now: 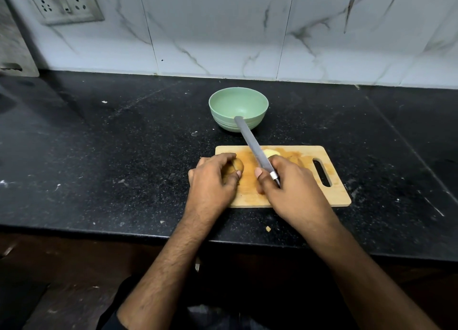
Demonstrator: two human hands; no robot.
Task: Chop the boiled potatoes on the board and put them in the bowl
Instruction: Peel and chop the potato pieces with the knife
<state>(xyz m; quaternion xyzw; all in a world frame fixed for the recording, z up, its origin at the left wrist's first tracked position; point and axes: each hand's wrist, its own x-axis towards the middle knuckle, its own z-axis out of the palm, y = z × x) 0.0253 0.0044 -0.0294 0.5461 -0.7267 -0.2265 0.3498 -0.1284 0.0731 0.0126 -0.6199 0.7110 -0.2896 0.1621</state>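
Our left hand (213, 178) curls around a potato (237, 167) on the wooden board (334, 193), while our right hand (290, 188) grips the knife (250, 145), blade raised toward the empty green bowl (238, 111) on the counter (124, 156).

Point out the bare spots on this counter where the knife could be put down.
Bare counter lies left of the cutting board and bowl, and right of the board toward the wall. The board itself is crowded: left hand on a potato, right hand gripping the knife.
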